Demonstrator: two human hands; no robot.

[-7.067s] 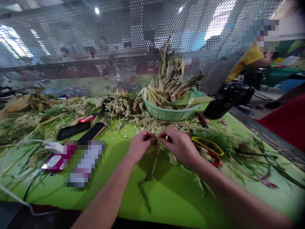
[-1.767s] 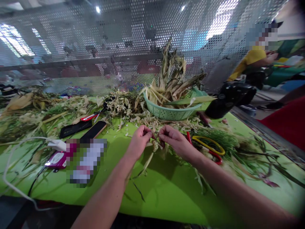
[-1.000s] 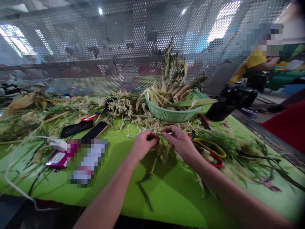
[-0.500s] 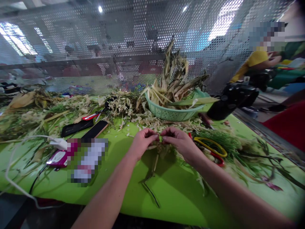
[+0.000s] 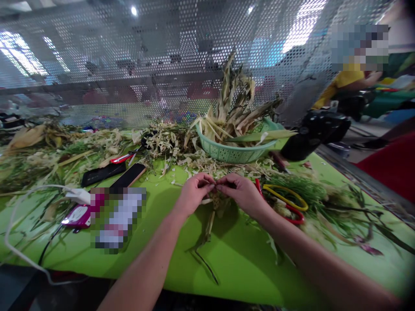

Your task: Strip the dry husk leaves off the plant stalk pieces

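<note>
My left hand and my right hand meet over the green table, thumbs and fingers closed in pinches. Their tips come together at the top of a dried corn husk piece, mostly covered by the fingers. From below it a thin pale stalk hangs down, turning into a dark, bent end over the tabletop. What exactly lies between the fingertips is too small to see. Beside my right hand are a yellow handle loop and a red handle loop.
A green basket of dry husks stands behind my hands. Husk scraps and green stems lie around. To the left are a dark phone, a magenta device and a white cable. A black camera stands at right.
My fingertips have drawn closer together, and the bright green spot between them no longer shows. The husk and stalk hang nearly as before. The view has shifted slightly.
</note>
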